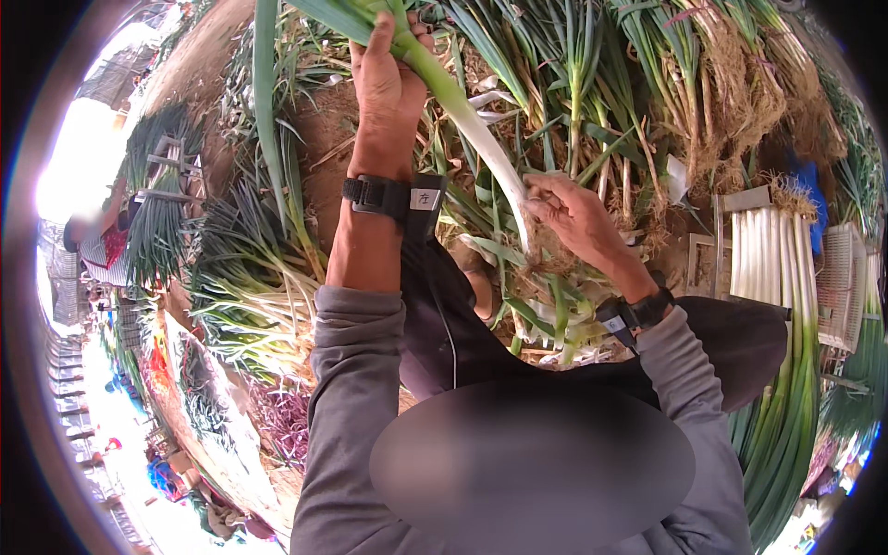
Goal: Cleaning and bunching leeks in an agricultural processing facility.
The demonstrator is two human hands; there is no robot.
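My left hand [389, 85] is closed round the green upper stem of a long green onion [474, 129] at the top of the view. The onion slants down to the right, its white shank ending in a rooty tip. Near that lower end, my right hand [578, 222] has its fingers pinched against the white shank; whether they grip the stalk or a loose outer layer is too small to tell. Trimmed leaves and peelings [546, 310] lie below the root end, between my legs.
Untrimmed green onions with dirty roots [708, 102] are piled at the far right. A neat bundle of cleaned white stalks [772, 259] rests in a metal rack [717, 245] to the right. More loose onions [264, 305] lie at left, and a person [102, 245] is at the far left.
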